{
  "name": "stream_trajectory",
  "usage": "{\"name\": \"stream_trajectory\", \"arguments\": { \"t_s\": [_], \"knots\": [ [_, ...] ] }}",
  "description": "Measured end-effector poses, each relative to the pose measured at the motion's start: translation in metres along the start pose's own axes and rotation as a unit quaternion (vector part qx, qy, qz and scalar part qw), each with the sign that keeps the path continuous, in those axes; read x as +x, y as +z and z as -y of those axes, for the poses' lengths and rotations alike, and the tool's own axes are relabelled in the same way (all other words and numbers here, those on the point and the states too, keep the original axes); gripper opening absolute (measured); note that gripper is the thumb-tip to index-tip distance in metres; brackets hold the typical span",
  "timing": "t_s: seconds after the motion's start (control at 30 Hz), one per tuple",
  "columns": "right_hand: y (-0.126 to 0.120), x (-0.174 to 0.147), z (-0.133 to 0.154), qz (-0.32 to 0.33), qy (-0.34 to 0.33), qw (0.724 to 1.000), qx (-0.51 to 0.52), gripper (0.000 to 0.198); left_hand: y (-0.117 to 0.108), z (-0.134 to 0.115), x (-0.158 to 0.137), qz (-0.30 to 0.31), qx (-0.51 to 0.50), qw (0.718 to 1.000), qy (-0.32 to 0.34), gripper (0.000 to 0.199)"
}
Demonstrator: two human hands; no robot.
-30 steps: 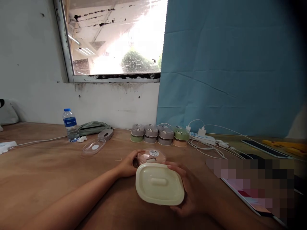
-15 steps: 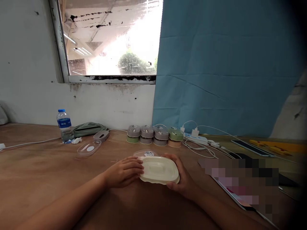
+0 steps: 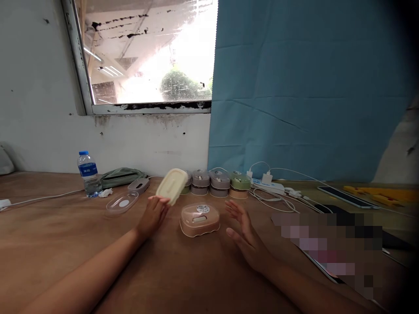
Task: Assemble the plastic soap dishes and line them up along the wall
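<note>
Aloft, a cream piece [image 3: 172, 185] is being pinched by the left grip [image 3: 153, 216].
The right grip [image 3: 245, 237] is being held open, empty.

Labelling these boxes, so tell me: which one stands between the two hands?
The lone peach box; the stacked boxes stand in a row farther back.

A: Light src?
B: Window [image 3: 147, 52], upper L-ctr: daylight, R half blown white. Tube lights [image 3: 111, 70] visible in pane.
A: Rest?
B: Tabletop [image 3: 59, 253]: dim, darkest btm ctr. Blue cloth [image 3: 288, 78]: duller toward R.
A: Defects?
B: Black vignette, top-R corner + R edge. Wide-angle stretch at sides. Pixelated patch [image 3: 337, 248], lower R. Peach box [image 3: 199, 229]: label too soft to read.
</note>
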State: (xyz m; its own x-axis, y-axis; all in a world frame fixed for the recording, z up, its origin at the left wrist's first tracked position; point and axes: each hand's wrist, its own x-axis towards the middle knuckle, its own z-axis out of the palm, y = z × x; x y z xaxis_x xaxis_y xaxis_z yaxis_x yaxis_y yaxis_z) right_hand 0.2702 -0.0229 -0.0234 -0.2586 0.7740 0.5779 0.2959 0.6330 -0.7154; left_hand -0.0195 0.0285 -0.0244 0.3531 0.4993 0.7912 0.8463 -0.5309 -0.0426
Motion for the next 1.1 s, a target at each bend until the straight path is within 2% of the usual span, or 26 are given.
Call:
{"name": "stream_trajectory", "arguments": {
  "t_s": [0.07, 0.13, 0.27, 0.53, 0.73, 0.93, 1.1],
  "knots": [
    [0.0, -0.001, -0.002, 0.002, -0.005, 1.0, -0.007, 0.052, 0.01, 0.012, 0.002, 0.026, 0.045, 0.994, -0.095, 0.022],
    [-0.001, -0.001, -0.003, 0.004, -0.005, 1.0, -0.015, 0.052, 0.021, 0.023, 0.004, 0.078, 0.086, 0.981, -0.156, 0.023],
    [-0.002, 0.0, -0.002, 0.009, -0.002, 0.999, -0.038, 0.053, 0.046, 0.044, 0.011, 0.168, 0.136, 0.955, -0.201, 0.022],
    [-0.003, 0.0, 0.002, 0.028, 0.018, 0.995, -0.099, 0.053, 0.069, 0.086, 0.03, 0.202, 0.163, 0.938, -0.229, 0.028],
    [-0.003, 0.002, 0.004, 0.068, 0.013, 0.987, -0.148, 0.044, 0.079, 0.105, 0.034, 0.225, 0.146, 0.939, -0.216, 0.031],
    [-0.001, 0.004, 0.003, 0.072, 0.009, 0.985, -0.158, 0.038, 0.078, 0.105, 0.033, 0.201, 0.126, 0.951, -0.2, 0.034],
    [-0.002, 0.004, 0.004, 0.073, 0.034, 0.983, -0.164, 0.04, 0.065, 0.083, 0.034, 0.135, 0.096, 0.968, -0.186, 0.033]
  ]
}}
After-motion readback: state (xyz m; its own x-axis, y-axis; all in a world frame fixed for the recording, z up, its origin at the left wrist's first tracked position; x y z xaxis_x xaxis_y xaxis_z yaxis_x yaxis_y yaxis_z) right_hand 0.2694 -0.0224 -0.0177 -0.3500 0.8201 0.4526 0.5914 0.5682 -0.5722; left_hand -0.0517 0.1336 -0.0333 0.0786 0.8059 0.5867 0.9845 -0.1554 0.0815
